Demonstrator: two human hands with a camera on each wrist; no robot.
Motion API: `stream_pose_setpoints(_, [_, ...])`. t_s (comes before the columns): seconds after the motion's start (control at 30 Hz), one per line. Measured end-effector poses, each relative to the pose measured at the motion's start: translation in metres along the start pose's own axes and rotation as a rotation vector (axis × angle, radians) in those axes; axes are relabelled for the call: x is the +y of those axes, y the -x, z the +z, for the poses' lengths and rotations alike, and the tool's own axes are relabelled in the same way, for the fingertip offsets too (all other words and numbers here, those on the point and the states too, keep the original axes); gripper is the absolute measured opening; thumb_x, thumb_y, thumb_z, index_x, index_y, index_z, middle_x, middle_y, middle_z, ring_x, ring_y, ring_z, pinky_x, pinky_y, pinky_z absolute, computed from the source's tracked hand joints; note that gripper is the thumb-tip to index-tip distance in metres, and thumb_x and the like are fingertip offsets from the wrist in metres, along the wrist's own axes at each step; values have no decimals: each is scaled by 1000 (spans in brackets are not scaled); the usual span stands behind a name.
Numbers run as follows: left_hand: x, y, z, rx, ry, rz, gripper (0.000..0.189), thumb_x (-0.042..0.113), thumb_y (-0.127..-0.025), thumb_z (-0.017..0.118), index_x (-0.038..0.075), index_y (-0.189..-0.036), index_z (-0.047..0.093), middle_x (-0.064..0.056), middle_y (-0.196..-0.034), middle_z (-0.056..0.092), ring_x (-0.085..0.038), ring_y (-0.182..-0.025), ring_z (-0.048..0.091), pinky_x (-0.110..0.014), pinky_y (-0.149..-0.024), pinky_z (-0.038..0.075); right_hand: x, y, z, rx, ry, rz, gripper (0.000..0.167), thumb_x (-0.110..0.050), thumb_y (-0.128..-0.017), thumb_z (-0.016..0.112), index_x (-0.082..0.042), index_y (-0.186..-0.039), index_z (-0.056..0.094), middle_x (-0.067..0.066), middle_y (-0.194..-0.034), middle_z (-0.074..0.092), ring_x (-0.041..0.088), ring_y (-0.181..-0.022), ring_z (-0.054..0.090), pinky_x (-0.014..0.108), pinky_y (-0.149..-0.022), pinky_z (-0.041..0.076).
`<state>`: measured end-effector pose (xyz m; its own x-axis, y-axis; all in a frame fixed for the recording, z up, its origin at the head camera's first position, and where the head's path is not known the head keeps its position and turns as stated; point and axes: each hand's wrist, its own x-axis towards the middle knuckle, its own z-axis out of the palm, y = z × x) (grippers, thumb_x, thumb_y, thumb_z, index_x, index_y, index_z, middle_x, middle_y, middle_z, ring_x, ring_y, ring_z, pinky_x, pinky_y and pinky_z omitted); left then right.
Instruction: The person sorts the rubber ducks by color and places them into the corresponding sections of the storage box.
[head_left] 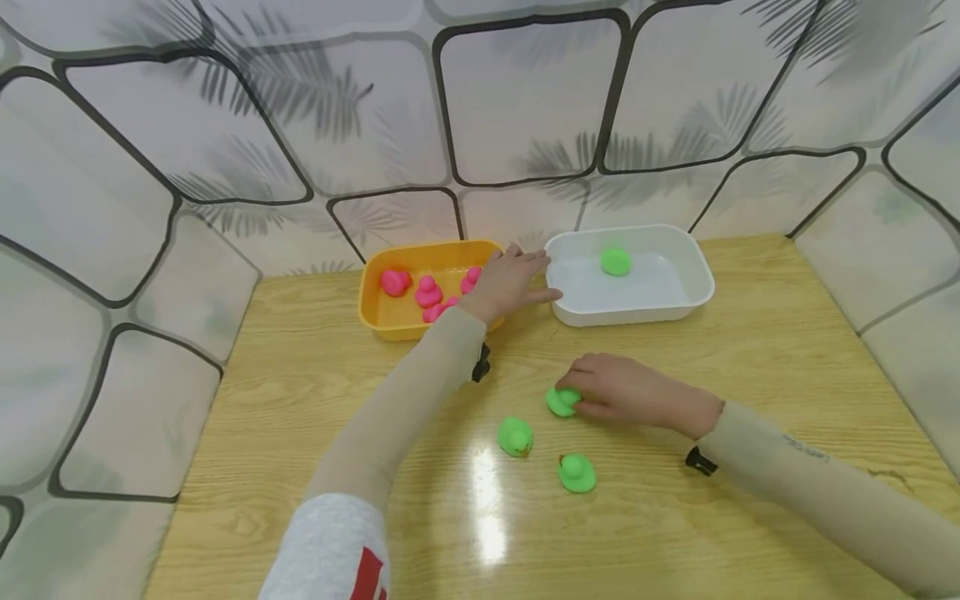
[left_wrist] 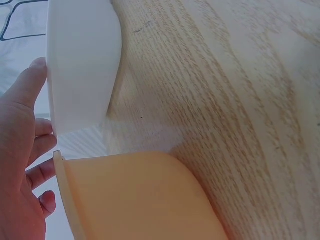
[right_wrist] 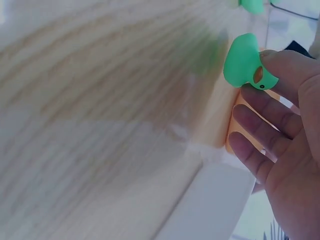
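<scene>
Right hand point(head_left: 626, 390) pinches one of four green ducks point(head_left: 516, 437); left hand point(head_left: 510, 282), spread and empty, partly hides pink ducks point(head_left: 428, 292) (at least four).

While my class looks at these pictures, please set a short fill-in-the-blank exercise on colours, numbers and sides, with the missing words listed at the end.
1. The toy pinched by the right hand is coloured ____.
2. The toys showing in the orange tray are coloured ____.
3. Counting every toy inside the white tray gives the number ____.
4. In the head view, the white tray stands to the ____ of the orange tray.

Missing words: green; pink; one; right.
</scene>
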<state>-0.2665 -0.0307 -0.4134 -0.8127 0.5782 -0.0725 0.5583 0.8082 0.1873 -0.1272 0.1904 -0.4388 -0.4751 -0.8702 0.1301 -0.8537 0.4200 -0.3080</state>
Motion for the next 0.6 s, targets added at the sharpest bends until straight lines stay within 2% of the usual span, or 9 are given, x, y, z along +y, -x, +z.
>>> stream_pose_setpoints(0.13, [1,0,-1,-9,-1,-2,78,67,-99,54,17,-158,46,-2,-165,40,-36,-150,35,-52,-118,31,2,5,-9,24,11,8,24,-12,-92,77,-9,-115,73,1,-105,70,18,-95,65,38,-84,56])
stream_pose_setpoints(0.33, [3,1,-3,-13,-7,-3,77,66,-100,54,16,-158,46,-2,-165,41,-37,-150,35,-51,-118,32,7,12,-25,19,4,89,26,-13,-92,79,-9,-117,73,1,-109,71,17,-98,66,39,-86,57])
stream_pose_setpoints(0.6, [2,2,-3,-3,-8,4,76,65,-100,55,16,-158,47,-2,-164,42,-33,-146,39,-48,-114,35,18,17,-46,78,39,95,29,-10,-88,83,-7,-115,73,0,-104,70,16,-93,65,37,-81,56])
